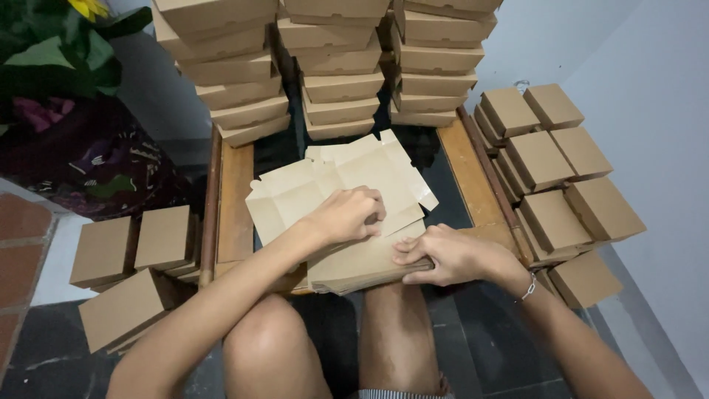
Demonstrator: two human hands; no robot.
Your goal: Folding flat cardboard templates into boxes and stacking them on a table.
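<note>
On the counter [235,199] before my knees lies a stack of flat cardboard blanks [362,266], with one unfolded blank [332,181] spread on top. My left hand [347,214] rests on that top blank, fingers [373,210] curled down and pressing a flap near its middle. My right hand [447,255] sits at the stack's near right edge, fingers [406,251] closed on the edges of the sheets, thumb on top. Behind the blank, at the counter's far end, finished boxes [340,81] stand in three tall piles. More closed boxes [561,185] lie on the floor to the right, and a few boxes [133,255] to the left.
</note>
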